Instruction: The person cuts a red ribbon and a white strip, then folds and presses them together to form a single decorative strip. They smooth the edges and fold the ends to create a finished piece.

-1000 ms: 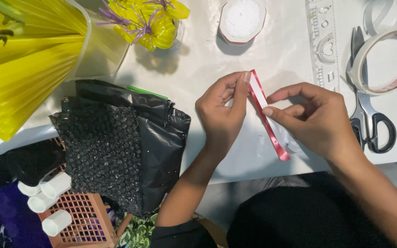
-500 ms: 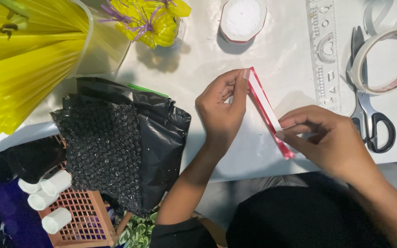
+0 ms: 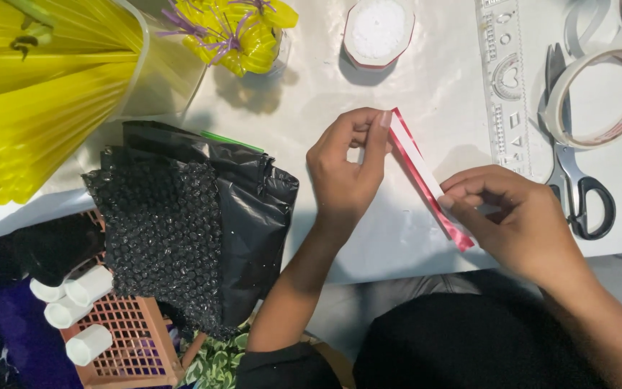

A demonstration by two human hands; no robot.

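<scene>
Left hand (image 3: 345, 169) pinches far end of red-and-white strip (image 3: 426, 180), right hand (image 3: 520, 220) pinches near end; keep it taut, edges aligned.

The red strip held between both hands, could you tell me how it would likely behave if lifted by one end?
The red strip looks thin and flat, so probably light. It spans straight between the left hand and right hand, suggesting folded paper: somewhat stiff, easily creased.
</scene>
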